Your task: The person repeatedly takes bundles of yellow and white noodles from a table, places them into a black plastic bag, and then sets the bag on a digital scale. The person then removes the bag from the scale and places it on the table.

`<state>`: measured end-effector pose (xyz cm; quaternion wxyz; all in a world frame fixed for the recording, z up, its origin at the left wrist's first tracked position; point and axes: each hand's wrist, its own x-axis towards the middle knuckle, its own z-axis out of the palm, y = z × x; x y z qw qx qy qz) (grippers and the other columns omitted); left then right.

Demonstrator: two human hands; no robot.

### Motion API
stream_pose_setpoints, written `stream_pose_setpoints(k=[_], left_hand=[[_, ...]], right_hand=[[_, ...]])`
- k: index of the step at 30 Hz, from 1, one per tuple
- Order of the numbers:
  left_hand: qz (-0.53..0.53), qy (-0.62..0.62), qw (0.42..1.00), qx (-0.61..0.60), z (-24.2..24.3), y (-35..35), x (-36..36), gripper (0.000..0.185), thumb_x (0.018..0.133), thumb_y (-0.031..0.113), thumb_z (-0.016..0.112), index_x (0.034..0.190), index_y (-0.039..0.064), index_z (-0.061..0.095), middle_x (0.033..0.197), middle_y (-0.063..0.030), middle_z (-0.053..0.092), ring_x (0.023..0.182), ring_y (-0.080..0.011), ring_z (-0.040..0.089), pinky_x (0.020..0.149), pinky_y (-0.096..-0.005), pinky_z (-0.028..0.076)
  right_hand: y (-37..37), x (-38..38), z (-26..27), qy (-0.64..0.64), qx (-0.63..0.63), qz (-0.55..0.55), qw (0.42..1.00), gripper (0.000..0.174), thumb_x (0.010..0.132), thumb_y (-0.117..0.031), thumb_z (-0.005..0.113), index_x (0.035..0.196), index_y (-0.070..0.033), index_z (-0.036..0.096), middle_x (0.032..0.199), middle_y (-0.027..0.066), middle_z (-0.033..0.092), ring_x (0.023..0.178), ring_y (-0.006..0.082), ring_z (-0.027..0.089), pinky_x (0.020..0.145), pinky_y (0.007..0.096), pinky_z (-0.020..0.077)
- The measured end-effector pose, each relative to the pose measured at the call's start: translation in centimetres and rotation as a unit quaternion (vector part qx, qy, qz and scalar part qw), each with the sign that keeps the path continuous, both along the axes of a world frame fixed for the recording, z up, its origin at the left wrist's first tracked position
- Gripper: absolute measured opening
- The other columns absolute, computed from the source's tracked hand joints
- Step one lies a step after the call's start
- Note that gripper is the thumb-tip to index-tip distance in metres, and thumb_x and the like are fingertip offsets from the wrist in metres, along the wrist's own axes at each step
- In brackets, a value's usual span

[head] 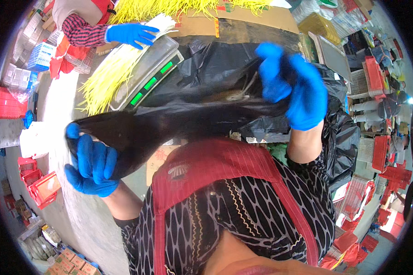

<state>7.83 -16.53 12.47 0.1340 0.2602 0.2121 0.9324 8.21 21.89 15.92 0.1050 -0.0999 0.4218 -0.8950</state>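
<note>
A black plastic bag [124,137] is stretched out in front of my red apron, between my two blue-gloved hands. My left hand [93,161] grips its left end, low over the grey floor. At the bag's right end, over the table, my right hand [299,89] pinches the plastic and is blurred by motion. Just beyond the bag stands a digital weighing scale [148,70] with lit green displays. Across the scale lies a bundle of yellow chives [113,77] with white ends. A co-worker's blue-gloved hand [132,34] rests on that bundle.
More black plastic sheeting [210,62] covers the table. Loose yellow chives [165,7] lie on cardboard [258,20] at the far side. Black plastic [340,144] hangs at my right. Red crates [38,182] and a white box [34,139] stand on the floor at left.
</note>
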Motion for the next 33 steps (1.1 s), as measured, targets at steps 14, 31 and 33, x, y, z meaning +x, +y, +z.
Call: stream_pose_setpoints(k=[14, 31, 33], left_hand=[[-0.146, 0.038, 0.874, -0.462, 6.2, 11.9, -3.4, 0.056, 0.097, 0.041, 0.047, 0.123, -0.008, 0.05, 0.106, -0.0159, 0.064, 0.085, -0.0205, 0.064, 0.083, -0.0324, 0.05], [0.294, 0.088, 0.637, -0.707, -16.1, 7.0, -14.6, 0.016, 0.085, 0.012, 0.063, 0.093, 0.003, 0.073, 0.079, -0.0035, 0.062, 0.073, -0.0102, 0.056, 0.065, -0.0271, 0.044], [0.235, -0.075, 0.755, -0.607, -14.5, 8.4, -12.6, 0.032, 0.095, 0.022, 0.051, 0.117, 0.006, 0.068, 0.092, 0.0021, 0.063, 0.078, -0.0081, 0.05, 0.072, -0.0234, 0.042]], right_hand=[[-6.7, -5.0, -3.9, 0.078, -0.016, 0.249, 0.965, 0.056, 0.1, -0.037, 0.036, 0.143, -0.001, 0.036, 0.103, 0.0125, 0.063, 0.096, 0.0299, 0.06, 0.09, 0.0373, 0.0452], [-1.7, 0.6, -16.4, 0.231, 0.197, 0.002, 0.953, 0.024, 0.087, -0.01, 0.057, 0.109, 0.0, 0.062, 0.115, 0.0167, 0.061, 0.107, 0.031, 0.06, 0.102, 0.0481, 0.0406], [-2.3, 0.5, -15.0, 0.037, -0.087, 0.029, 0.995, 0.03, 0.09, -0.01, 0.056, 0.117, 0.002, 0.058, 0.117, 0.0172, 0.061, 0.103, 0.0306, 0.062, 0.097, 0.0486, 0.0459]])
